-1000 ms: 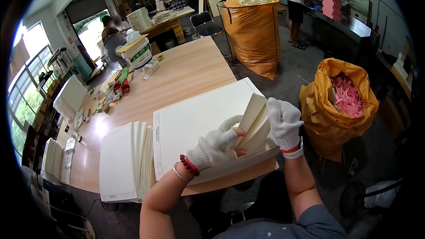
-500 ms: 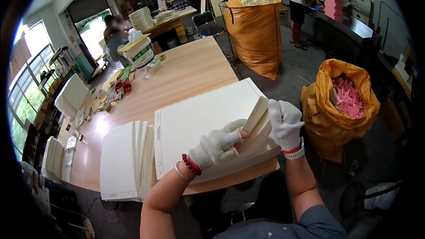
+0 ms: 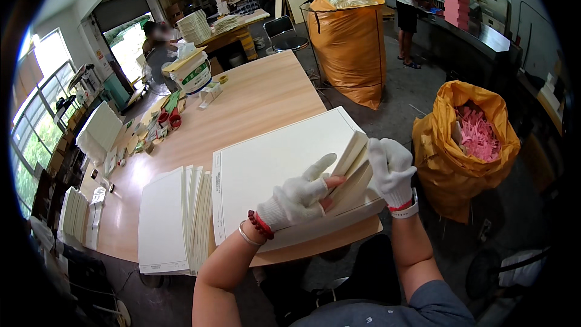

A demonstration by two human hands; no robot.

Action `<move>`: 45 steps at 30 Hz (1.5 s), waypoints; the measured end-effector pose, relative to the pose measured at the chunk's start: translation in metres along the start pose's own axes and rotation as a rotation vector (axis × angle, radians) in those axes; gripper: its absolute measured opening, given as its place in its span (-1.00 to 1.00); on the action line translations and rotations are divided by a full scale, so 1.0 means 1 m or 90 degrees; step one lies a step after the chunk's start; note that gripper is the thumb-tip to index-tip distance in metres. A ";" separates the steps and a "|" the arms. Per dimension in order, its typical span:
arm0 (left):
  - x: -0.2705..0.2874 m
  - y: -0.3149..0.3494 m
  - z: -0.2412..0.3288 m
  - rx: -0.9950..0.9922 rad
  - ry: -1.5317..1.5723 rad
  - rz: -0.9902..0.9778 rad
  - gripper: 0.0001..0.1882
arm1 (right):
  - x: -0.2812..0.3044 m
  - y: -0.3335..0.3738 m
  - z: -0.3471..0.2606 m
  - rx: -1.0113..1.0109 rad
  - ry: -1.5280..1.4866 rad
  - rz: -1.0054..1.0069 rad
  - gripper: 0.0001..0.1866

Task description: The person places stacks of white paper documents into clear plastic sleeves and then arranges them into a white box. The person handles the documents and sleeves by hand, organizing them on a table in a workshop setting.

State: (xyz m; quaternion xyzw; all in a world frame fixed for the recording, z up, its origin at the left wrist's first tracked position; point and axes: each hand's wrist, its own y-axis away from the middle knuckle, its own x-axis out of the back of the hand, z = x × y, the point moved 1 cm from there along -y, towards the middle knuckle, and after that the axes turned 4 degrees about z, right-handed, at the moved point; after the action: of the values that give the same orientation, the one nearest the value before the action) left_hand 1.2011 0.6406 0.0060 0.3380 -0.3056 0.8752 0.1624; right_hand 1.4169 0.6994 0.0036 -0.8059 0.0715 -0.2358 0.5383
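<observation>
A stack of large white paper sheets [image 3: 272,157] lies on the table in front of me, its near right corner lifted and bent upward. My right hand [image 3: 391,169], in a white knit glove, is closed at that raised corner and grips the sheets. My left hand [image 3: 299,197], also gloved but with bare fingertips showing, has its thumb raised and its fingers apart. Those fingertips touch the edges of the lifted sheets. A second pile of white sheets [image 3: 163,221], fanned into several bundles, lies to the left of the stack.
The wooden table [image 3: 260,100] carries a white bucket [image 3: 192,74], red tape rolls [image 3: 175,121] and scraps farther off. An orange sack [image 3: 439,169] of pink paper strips stands on the floor to my right. A taller orange sack [image 3: 348,48] stands behind. One person [image 3: 407,6] works at a machine.
My left thumb has lifted away from the sheets and the fingers have spread. The right hand keeps its place at the raised corner.
</observation>
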 end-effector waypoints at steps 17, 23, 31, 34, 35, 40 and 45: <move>0.006 -0.018 0.019 0.089 -0.143 -0.038 -0.57 | 0.001 0.011 0.007 0.105 0.093 0.019 -0.78; 0.002 -0.015 0.011 0.104 -0.107 -0.037 -0.59 | 0.000 0.011 0.007 0.030 0.013 0.029 -0.83; -0.001 -0.007 0.002 0.010 -0.118 -0.023 -0.56 | -0.004 0.008 0.005 0.093 0.034 0.017 -0.85; 0.003 -0.013 0.007 0.101 -0.072 -0.107 -0.58 | -0.002 0.009 0.006 0.056 0.047 0.001 -0.82; 0.001 -0.012 0.005 0.085 -0.064 -0.084 -0.58 | -0.001 0.009 0.006 0.030 0.032 -0.005 -0.80; -0.002 -0.012 0.009 0.004 -0.068 0.008 -0.51 | -0.005 0.011 0.007 0.056 0.052 0.040 -0.82; -0.003 -0.009 0.002 0.006 -0.048 0.006 -0.48 | -0.007 0.013 0.008 -0.016 -0.024 0.039 -0.90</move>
State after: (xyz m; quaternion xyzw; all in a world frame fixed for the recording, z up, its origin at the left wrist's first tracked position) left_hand 1.2087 0.6462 0.0095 0.3701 -0.3094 0.8639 0.1448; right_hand 1.4166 0.7031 -0.0126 -0.8143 0.0892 -0.2031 0.5364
